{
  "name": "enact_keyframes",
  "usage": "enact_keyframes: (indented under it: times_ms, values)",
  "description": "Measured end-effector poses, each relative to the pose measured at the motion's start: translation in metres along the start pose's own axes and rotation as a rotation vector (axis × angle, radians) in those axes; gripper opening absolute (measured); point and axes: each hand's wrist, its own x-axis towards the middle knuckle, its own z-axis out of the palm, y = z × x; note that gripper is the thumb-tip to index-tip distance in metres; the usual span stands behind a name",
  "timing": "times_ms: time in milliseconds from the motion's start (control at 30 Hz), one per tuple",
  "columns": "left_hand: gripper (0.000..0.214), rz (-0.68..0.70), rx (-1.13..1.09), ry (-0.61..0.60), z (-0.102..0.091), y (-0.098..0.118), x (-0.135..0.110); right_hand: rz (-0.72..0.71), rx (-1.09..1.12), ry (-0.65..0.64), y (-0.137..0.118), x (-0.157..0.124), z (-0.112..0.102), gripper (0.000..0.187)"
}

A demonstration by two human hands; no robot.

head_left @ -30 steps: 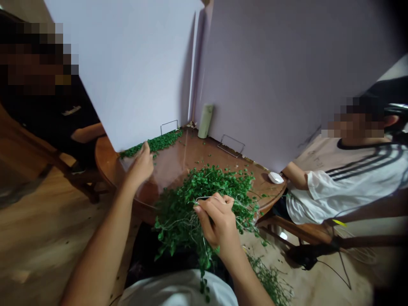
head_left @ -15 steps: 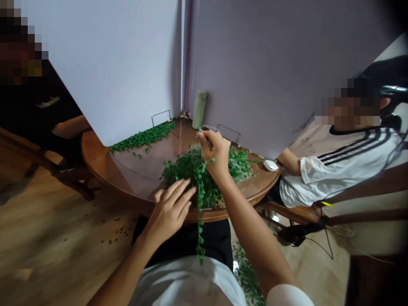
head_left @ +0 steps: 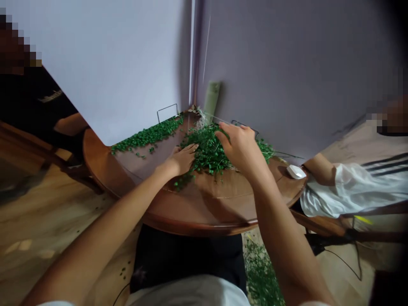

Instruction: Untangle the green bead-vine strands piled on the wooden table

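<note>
Just behind the vines (head_left: 207, 151), white panels (head_left: 280, 63)

Two white boards (head_left: 105, 63) stand on a round wooden table (head_left: 216, 199) around a pale green cylinder (head_left: 212, 100), with a small white object (head_left: 296, 171) near one person's white sleeve (head_left: 350, 195) and another person in a black shirt (head_left: 32, 97) at the left.

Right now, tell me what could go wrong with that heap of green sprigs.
Loose sprigs by the left hand reach toward the rim of the wooden table and could drop to the floor, where a green clump lies. The right hand works close to the white board and its thin wire stand, so a knock might shift them.
</note>
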Motion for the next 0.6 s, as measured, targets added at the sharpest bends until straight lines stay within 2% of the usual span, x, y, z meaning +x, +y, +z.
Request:
enact_keyframes:
  times_ms: [67,133,167,267,367,500,600]
  values:
    - [0.039,0.004,-0.033,-0.038,0.003,-0.010,0.010,-0.201,0.071,0.106,-0.009,-0.037,-0.004,0.025]
    - [0.033,0.013,-0.065,-0.066,0.000,-0.018,0.025,-0.325,0.145,0.055,-0.014,-0.058,0.003,0.025]
    - [0.030,0.024,-0.080,-0.075,-0.003,-0.022,0.034,-0.380,0.151,-0.023,-0.012,-0.060,0.011,0.025]
    - [0.026,0.079,-0.130,-0.075,-0.015,-0.033,0.064,-0.478,0.009,-0.247,0.008,-0.039,0.043,0.023]
    - [0.030,0.126,-0.180,-0.004,-0.019,-0.044,0.081,-0.552,-0.178,-0.303,0.037,-0.009,0.070,0.022]
    - [0.036,0.117,-0.220,0.147,-0.022,-0.055,0.071,-0.540,-0.208,-0.296,0.062,-0.005,0.086,0.025]
    - [0.032,0.113,-0.240,0.320,-0.038,-0.048,0.053,-0.467,-0.235,-0.306,0.069,-0.015,0.086,0.029]
